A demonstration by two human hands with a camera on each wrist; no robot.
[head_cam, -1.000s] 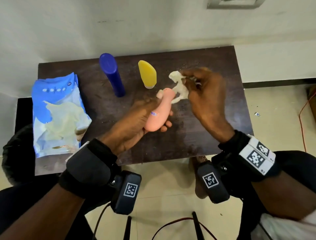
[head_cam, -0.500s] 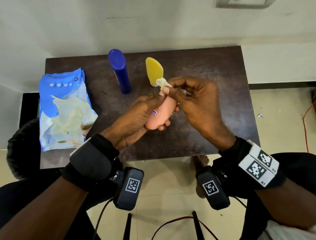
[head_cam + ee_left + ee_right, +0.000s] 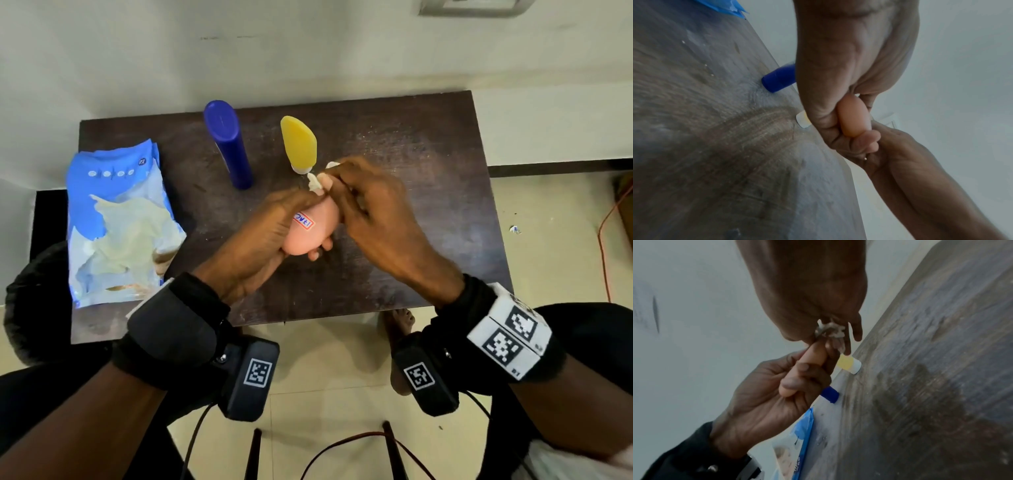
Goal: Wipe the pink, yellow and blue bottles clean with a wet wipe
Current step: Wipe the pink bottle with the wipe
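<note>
My left hand (image 3: 274, 229) grips the pink bottle (image 3: 313, 229) above the middle of the dark table (image 3: 428, 171), its fingers curled round the body (image 3: 854, 116). My right hand (image 3: 359, 195) pinches a crumpled white wet wipe (image 3: 315, 183) and presses it on the pink bottle's top end; the wipe (image 3: 830, 331) bunches under the fingers. The yellow bottle (image 3: 298, 142) stands on its white cap just behind the hands. The blue bottle (image 3: 227, 142) stands upright to its left. The pink bottle's cap is hidden by the wipe and fingers.
A blue and white wet-wipe pack (image 3: 116, 222) lies on the table's left part, reaching towards the front edge. A wall runs close behind the table. An orange cable (image 3: 606, 233) lies on the floor at the right. My bare foot (image 3: 399, 325) shows under the table's front edge.
My right hand has brought the wipe from the air beside the bottle onto its top end and closed over it. The left hand keeps holding the pink bottle.
</note>
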